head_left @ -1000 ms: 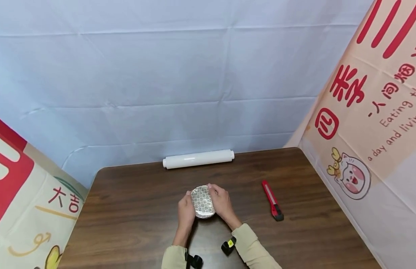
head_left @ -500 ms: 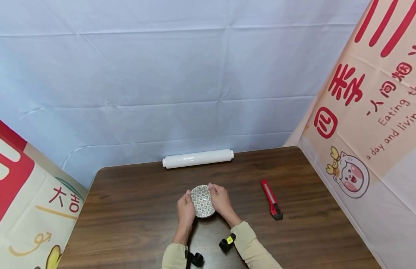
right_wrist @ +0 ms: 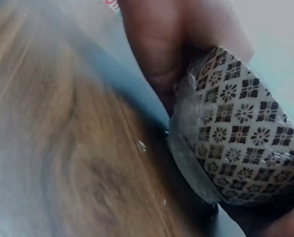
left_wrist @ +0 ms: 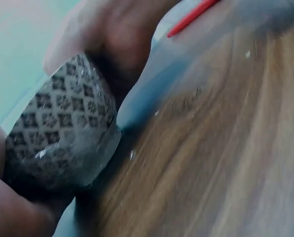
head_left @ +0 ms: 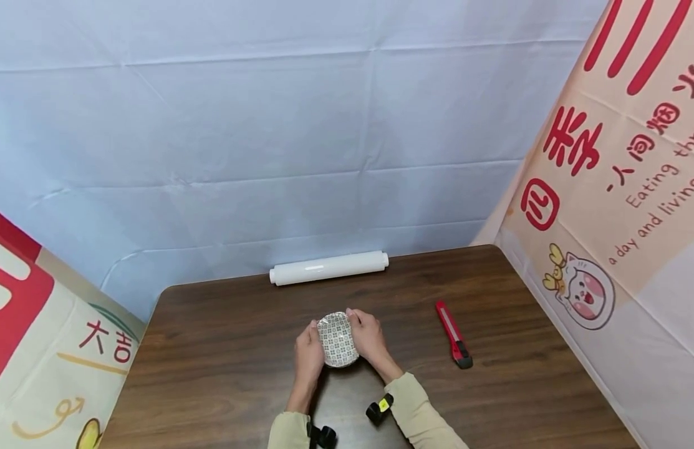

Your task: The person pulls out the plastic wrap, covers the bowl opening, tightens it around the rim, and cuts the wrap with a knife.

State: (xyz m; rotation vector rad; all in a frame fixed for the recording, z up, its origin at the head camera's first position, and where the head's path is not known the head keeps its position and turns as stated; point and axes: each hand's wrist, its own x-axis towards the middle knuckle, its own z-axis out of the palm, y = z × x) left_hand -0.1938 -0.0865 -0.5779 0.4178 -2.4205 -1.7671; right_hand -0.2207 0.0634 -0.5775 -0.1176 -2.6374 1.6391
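Note:
A small round bowl (head_left: 338, 340) with a dark flower-and-diamond pattern is held between both hands above the table. Shiny clear film (right_wrist: 186, 118) clings to its side, crinkled in the right wrist view. On the bowl's left edge, my left hand (head_left: 309, 354) grips with the thumb up along the rim. Opposite it, my right hand (head_left: 370, 337) holds the right edge in the same way. The patterned side (left_wrist: 63, 113) faces the left wrist camera at a tilt. Most fingertips are hidden behind the bowl.
A white roll of plastic film (head_left: 328, 268) lies along the far edge of the brown wooden table (head_left: 223, 349). To the right rests a red utility knife (head_left: 454, 335). Cloth hangings (head_left: 257, 125) stand behind and at both sides.
The bright glare band across the bowl's lower part has gone, as the bowl tilted slightly. Both hands keep their grip in nearly the same place; the head view shifted a little.

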